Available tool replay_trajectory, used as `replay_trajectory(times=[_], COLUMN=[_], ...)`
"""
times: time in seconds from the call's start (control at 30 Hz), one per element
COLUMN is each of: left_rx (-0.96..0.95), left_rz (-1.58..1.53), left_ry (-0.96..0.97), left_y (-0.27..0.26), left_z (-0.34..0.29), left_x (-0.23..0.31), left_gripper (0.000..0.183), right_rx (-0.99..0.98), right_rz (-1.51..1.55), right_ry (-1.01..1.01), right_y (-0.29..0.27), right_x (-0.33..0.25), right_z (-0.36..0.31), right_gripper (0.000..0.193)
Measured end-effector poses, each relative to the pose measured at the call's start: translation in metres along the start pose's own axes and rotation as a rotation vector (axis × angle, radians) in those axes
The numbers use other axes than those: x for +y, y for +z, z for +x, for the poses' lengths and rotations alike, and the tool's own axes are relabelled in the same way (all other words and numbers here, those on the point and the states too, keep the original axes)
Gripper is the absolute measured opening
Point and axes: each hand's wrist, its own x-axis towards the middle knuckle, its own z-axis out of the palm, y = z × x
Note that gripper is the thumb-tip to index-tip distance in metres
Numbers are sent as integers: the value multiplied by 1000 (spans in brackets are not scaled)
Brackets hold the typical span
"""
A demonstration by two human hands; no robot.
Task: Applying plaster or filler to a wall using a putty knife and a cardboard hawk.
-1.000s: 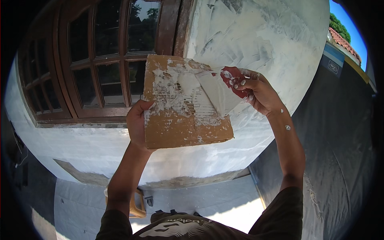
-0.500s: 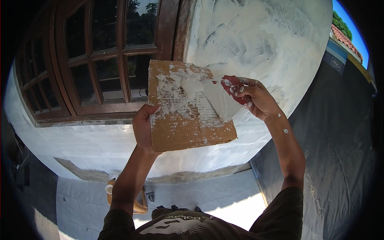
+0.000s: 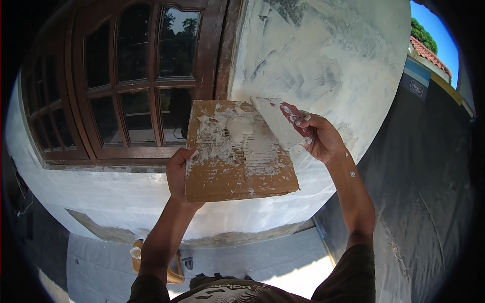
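Observation:
My left hand (image 3: 180, 174) grips the left edge of a brown cardboard piece (image 3: 217, 179), thumb on top. White putty (image 3: 237, 129) is smeared over the upper and middle part of the cardboard, where ridges show. In my right hand (image 3: 323, 137) is a putty knife (image 3: 275, 121) with a dark red handle and a wide blade coated in white. Its blade is at the cardboard's upper right edge; whether it touches there I cannot tell. Putty flecks dot my right fingers and wrist.
Ahead stands a wall (image 3: 313, 55) with patchy white putty. A brown wooden window (image 3: 134, 91) with glass panes is at the left. Dark sheeting (image 3: 419, 177) hangs at the right. Low down, beside my left forearm, is a yellowish-brown object (image 3: 176, 270) on the grey floor (image 3: 111, 267).
The putty knife has lifted from the cardboard's putty toward its upper right edge, its blade tilting more upright. The cardboard and both hands sit slightly lower in view.

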Motion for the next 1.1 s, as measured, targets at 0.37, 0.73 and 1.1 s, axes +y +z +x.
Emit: replay_trajectory(times=[0.37,0.73,1.1], left_rx=[13,71,68], left_rz=[11,-2,67], left_ry=[-14,87,167], left_y=[-8,-25,-37], left_z=[3,-16,-32], left_x=[3,16,25], left_gripper=[39,44,45], right_rx=[58,599,692], right_rz=[-47,-1508,-1683], right_ry=[-560,-1760,-1512], right_y=[-2,70,44], right_x=[-68,-131,-72], right_z=[52,168,200], right_gripper=[25,44,49])
